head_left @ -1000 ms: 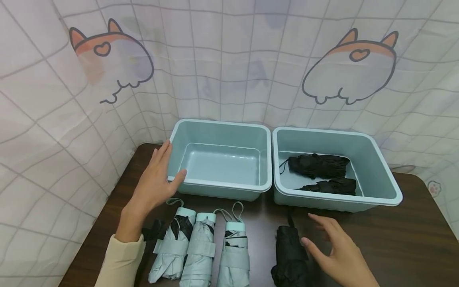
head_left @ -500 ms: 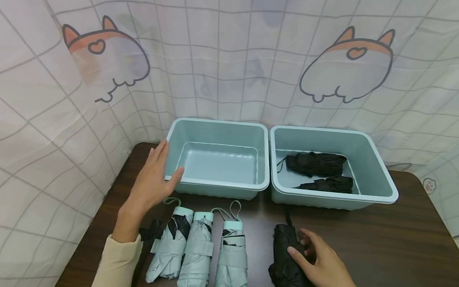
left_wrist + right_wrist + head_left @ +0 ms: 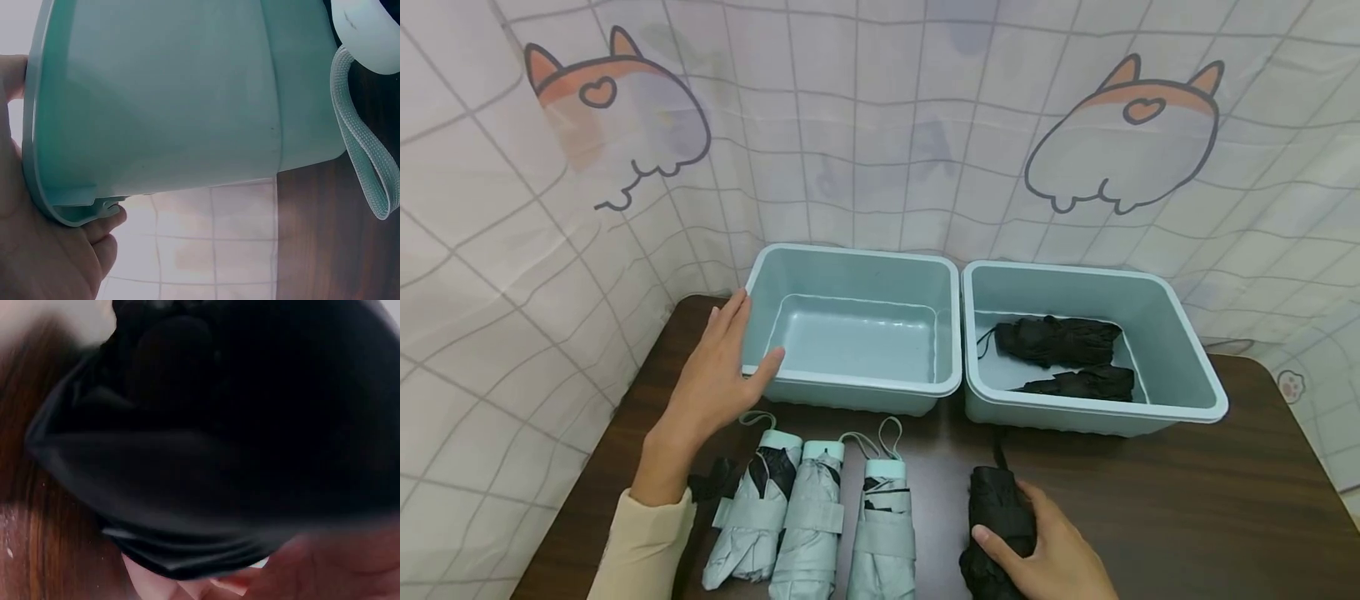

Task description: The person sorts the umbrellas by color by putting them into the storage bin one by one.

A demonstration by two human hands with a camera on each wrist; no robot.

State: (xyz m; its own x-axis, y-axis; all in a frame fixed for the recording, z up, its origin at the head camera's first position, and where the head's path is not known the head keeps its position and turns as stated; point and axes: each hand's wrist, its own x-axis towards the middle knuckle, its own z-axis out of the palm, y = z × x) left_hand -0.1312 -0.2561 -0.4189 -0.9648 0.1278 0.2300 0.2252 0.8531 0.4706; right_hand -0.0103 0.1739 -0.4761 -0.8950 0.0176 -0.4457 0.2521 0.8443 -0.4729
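Note:
My right hand (image 3: pixel 1060 550) grips a folded black umbrella (image 3: pixel 997 504) on the table, thumb across its top and fingers round its far side. In the right wrist view the dark fabric (image 3: pixel 187 475) fills most of the picture, blurred. My left hand (image 3: pixel 711 375) rests at the left corner of a pale blue-green bin (image 3: pixel 850 386), fingers straight along its side and thumb at the front rim. The left wrist view shows the bin wall (image 3: pixel 169 94) close up, with fingertips (image 3: pixel 106 234) past the rim corner. This bin has nothing in it.
A second matching bin (image 3: pixel 1097 410) on the right holds two black folded umbrellas (image 3: pixel 1060 340). Three pale mint folded umbrellas (image 3: pixel 883 525) lie side by side in front of the left bin. A small dark item (image 3: pixel 718 479) lies beside the left forearm. A patterned curtain (image 3: pixel 880 125) hangs behind the table.
My right hand has moved left from beside the black umbrella and closed round it. The left hand stays at the bin's corner. The head view has shifted slightly.

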